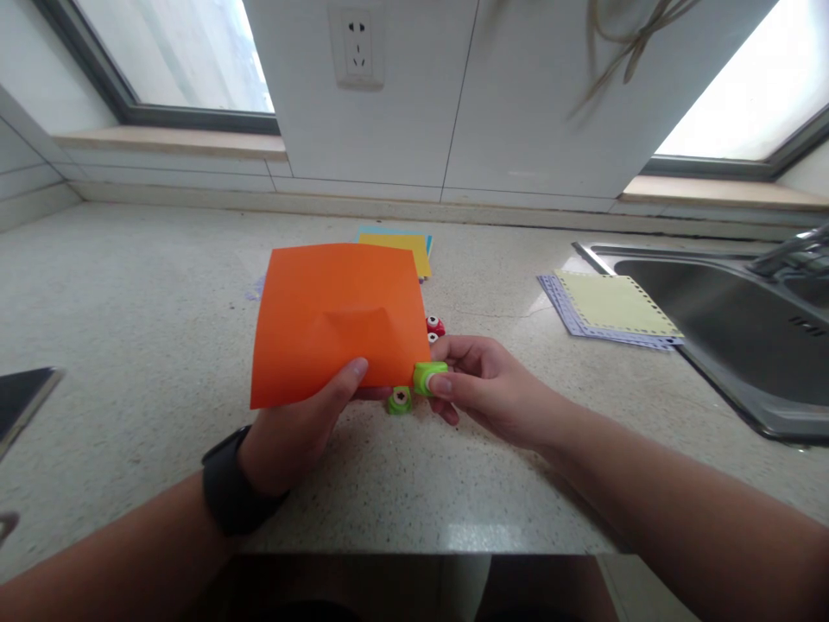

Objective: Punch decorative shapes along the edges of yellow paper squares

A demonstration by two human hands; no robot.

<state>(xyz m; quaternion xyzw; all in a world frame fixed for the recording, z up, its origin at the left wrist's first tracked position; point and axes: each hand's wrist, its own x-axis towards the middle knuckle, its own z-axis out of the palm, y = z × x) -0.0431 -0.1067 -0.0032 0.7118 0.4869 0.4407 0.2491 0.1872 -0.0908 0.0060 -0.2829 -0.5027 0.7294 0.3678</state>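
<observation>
My left hand [317, 410] grips a sheet of orange paper [337, 320] by its near edge, thumb on top and fingers underneath. Between the thumb and fingers of my right hand [476, 380] is a green craft paper punch [427, 378], set at the paper's near right corner. Whether the corner sits inside its slot, I cannot tell. A second green punch [400, 399] with a flower mark lies on the counter just below the paper. Behind my right fingers, red punches [435, 325] show in part, the rest hidden by the paper and hand.
Yellow and blue paper [398, 243] lies behind the orange sheet. To the right, a stack of pale yellow and lilac sheets with punched edges [612, 307] overlaps the rim of a steel sink [718, 397]. A dark flat object [22, 397] is at the left edge.
</observation>
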